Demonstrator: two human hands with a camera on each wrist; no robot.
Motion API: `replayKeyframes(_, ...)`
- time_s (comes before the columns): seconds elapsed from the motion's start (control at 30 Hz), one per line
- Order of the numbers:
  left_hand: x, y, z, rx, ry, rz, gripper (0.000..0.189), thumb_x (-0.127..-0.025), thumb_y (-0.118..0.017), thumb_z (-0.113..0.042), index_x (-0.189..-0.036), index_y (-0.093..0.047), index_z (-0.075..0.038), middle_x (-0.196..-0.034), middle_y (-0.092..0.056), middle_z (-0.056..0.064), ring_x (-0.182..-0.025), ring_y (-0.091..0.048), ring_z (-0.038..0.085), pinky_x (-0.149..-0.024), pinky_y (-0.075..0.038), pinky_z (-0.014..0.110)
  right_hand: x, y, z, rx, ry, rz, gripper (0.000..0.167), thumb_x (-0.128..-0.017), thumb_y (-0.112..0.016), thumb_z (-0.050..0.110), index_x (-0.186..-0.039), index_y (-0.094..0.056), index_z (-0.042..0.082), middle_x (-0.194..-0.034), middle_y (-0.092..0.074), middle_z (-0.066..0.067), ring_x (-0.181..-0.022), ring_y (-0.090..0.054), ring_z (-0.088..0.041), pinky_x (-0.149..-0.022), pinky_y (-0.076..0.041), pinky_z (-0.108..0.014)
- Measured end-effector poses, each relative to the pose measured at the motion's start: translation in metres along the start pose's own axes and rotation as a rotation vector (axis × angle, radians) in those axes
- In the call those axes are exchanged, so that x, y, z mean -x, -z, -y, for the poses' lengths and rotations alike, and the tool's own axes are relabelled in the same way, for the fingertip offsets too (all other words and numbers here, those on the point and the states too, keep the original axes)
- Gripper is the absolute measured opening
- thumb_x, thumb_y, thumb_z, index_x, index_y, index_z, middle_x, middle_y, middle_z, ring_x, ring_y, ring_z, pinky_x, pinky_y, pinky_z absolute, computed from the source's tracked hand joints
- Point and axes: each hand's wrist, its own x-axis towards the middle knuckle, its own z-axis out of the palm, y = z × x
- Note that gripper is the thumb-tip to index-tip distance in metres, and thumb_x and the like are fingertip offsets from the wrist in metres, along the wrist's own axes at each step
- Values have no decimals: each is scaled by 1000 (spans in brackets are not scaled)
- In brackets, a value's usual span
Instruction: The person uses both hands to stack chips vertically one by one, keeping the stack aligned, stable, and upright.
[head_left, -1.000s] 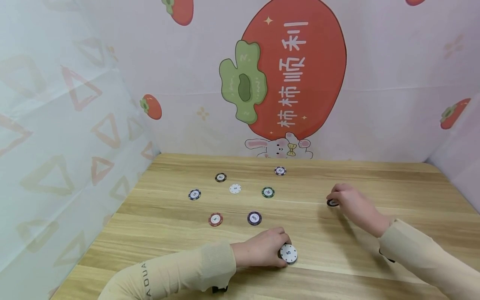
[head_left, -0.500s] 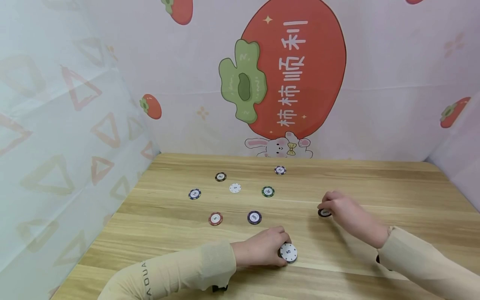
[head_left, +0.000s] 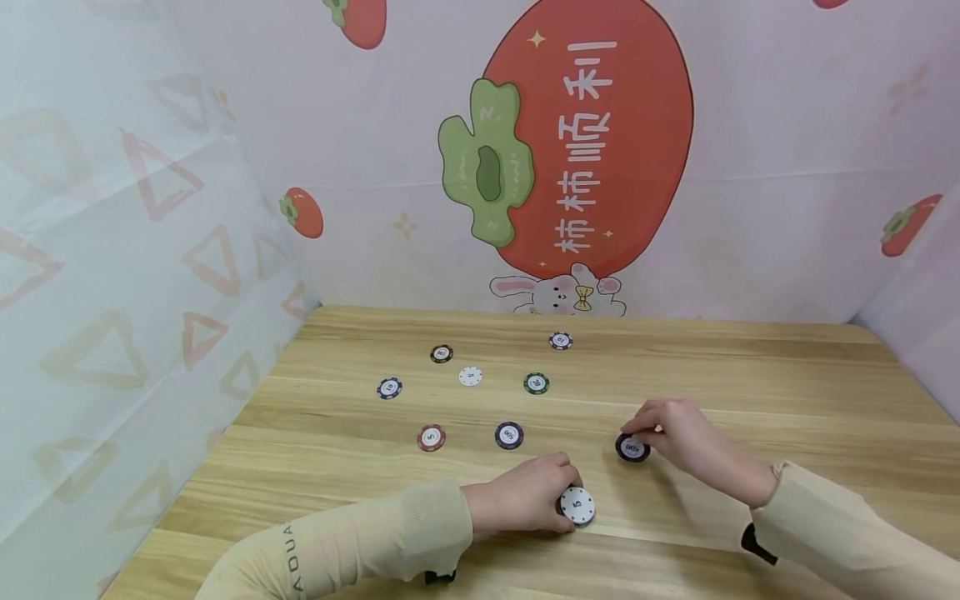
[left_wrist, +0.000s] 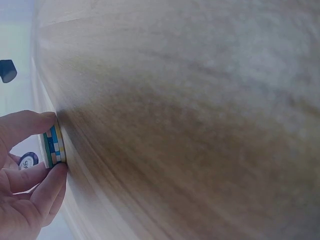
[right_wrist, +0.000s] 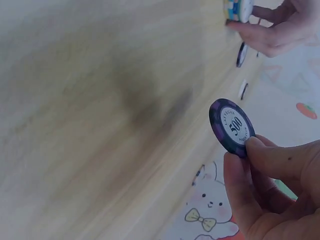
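Note:
My left hand (head_left: 528,497) grips a short stack of poker chips (head_left: 577,506) near the front of the table, a white 5 chip on top. In the left wrist view, thumb and fingers hold the stack (left_wrist: 55,145) from both sides, its coloured edges showing between them. My right hand (head_left: 686,437) pinches a single dark purple 500 chip (head_left: 633,448) by its rim, to the right of and farther back than the stack. The right wrist view shows that 500 chip (right_wrist: 232,127) tilted and raised off the wood, between thumb and fingertips.
Several single chips lie spread over the left and middle of the wooden table (head_left: 787,375): a purple 500 chip (head_left: 509,435), a red 5 chip (head_left: 431,437), a green chip (head_left: 536,383), a white chip (head_left: 471,377) and others. Printed cloth (head_left: 360,267) hangs behind.
My right hand has moved left and toward me with the purple 500 chip, closer to the stack, and the chip's face has turned more into view. The left hand keeps its place.

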Motion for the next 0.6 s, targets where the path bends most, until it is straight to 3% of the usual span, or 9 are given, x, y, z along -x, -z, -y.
replayKeyframes(0.3,0,1,0,2,5,6,36,-71,-77,-27,-99,-62,-10,-88,-50,-7,-76,-46,0,-69,-39,10,3,-1,8,-194,-161,109,13,-75,-69,2,-86,-73,7,-84,-68,-2,-75,-58,-10,-60,-47,-22)
replayKeyframes(0.43,0,1,-1,11,2,10,36,-71,-77,-27,-99,-62,-10,-88,-50,-7,-76,-46,-1,-69,-39,10,5,-4,9,-316,-218,158,14,-76,-68,1,-89,-72,2,-86,-67,-7,-72,-57,-8,-57,-48,-21)
replayKeyframes(0.6,0,1,0,11,-4,7,35,-71,-77,-26,-99,-62,-11,-88,-50,-7,-77,-46,-1,-69,-39,10,7,-10,9,-505,-296,214,16,-76,-67,-1,-91,-69,-6,-90,-67,-16,-72,-61,-14,-57,-51,-23)
